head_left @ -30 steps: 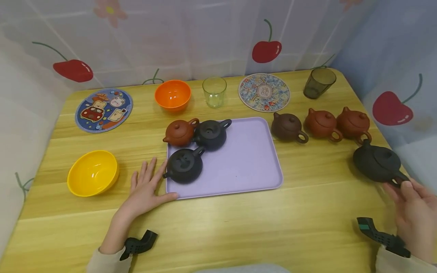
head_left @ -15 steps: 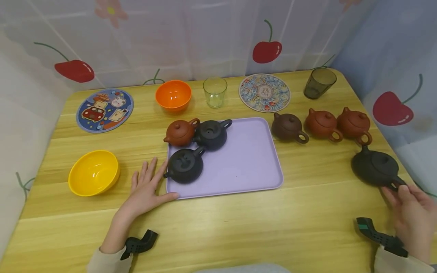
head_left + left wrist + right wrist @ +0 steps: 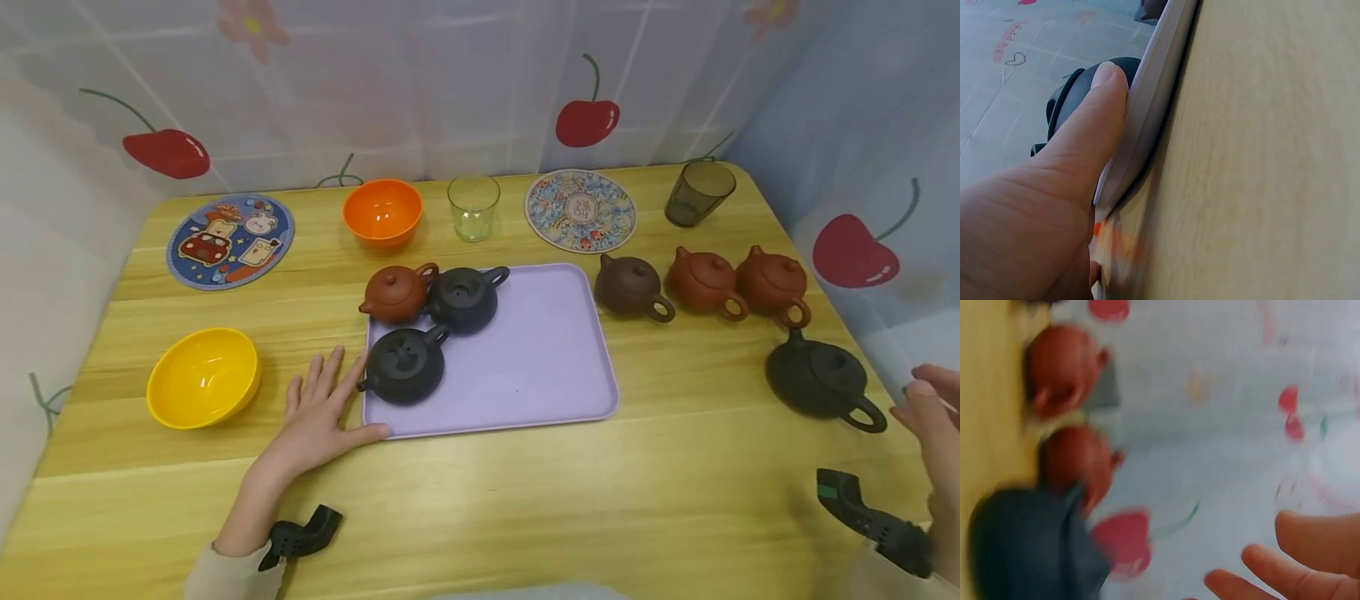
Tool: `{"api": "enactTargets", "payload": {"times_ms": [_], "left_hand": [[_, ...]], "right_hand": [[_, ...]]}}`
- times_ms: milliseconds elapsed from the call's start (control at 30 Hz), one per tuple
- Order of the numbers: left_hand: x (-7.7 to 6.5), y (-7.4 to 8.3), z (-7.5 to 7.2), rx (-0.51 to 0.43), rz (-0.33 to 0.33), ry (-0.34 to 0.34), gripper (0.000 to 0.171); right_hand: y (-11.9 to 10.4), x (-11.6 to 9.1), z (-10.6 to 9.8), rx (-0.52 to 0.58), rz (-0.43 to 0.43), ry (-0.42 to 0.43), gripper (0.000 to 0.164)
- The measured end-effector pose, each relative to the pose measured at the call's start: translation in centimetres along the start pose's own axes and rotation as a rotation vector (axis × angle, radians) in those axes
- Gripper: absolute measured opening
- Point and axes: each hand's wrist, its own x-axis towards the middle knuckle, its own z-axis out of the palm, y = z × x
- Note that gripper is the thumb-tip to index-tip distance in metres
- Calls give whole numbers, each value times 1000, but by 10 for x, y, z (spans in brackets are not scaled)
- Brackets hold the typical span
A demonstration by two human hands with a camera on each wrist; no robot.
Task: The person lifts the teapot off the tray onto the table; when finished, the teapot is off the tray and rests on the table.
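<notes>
- Head view: the black teapot (image 3: pixel 817 379) stands near the right edge of the worktop (image 3: pixel 525 508), its handle toward the front.
- The right hand (image 3: pixel 941 442) is just beside that handle, fingers apart and clear of it.
- The left hand (image 3: pixel 318 429) spreads its fingers at the front left corner of the lilac tray (image 3: pixel 525 383), thumb touching the front rim.
- Toward the tray's left edge sit a red teapot (image 3: pixel 393 293) and two dark teapots (image 3: pixel 405 368).
- Left wrist view: the thumb lies against the rim, straight.
- Right wrist view, blurred: the fingers are apart, away from the black teapot.
</notes>
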Motion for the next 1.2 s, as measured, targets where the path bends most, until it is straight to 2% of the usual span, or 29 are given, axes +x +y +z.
{"api": "enactTargets", "payload": {"times_ms": [33,67,133,200,233,300,367,500,567,633,767,833,900,1067,1200], "left_hand": [[-1,0,-1,2,0,1,95],[-2,0,-1,2,0,3,94],[-2,0,-2,3,3,4,94],[-2,0,-2,6,6,3,94],[-1,1,-1,7,7,2,93],[0,1,1,5,7,3,94],[1,1,2,3,4,7,94],[1,1,2,2,-4,7,94],[0,1,1,6,-8,5,94],[0,0,0,10,-9,8,94],[-1,0,0,8,2,11,94],[-2,1,0,4,8,13,94],[-1,1,1,0,8,13,94],[-1,1,0,0,4,17,94],[-1,-1,0,4,-2,11,94]], "right_hand": [[-20,-2,8,-61,-65,-51,30],[-42,-4,18,-76,-113,-128,31],[-77,-7,37,-112,-190,-322,32],[-104,-10,62,-134,-325,-525,33],[-121,-12,76,-173,-361,-613,34],[-140,-13,106,-212,-431,-765,35],[-152,-13,140,-198,-487,-891,34],[-161,-15,212,-150,-555,-1072,35],[-161,-18,246,-123,-547,-1132,37],[-159,-21,274,-74,-479,-1181,39],[-153,-27,308,91,-222,-1272,39],[-150,-29,317,166,-106,-1317,38],[-147,-30,323,207,-38,-1355,36],[-142,-30,330,259,-16,-1368,33],[-143,-33,332,350,107,-1365,28]]}}
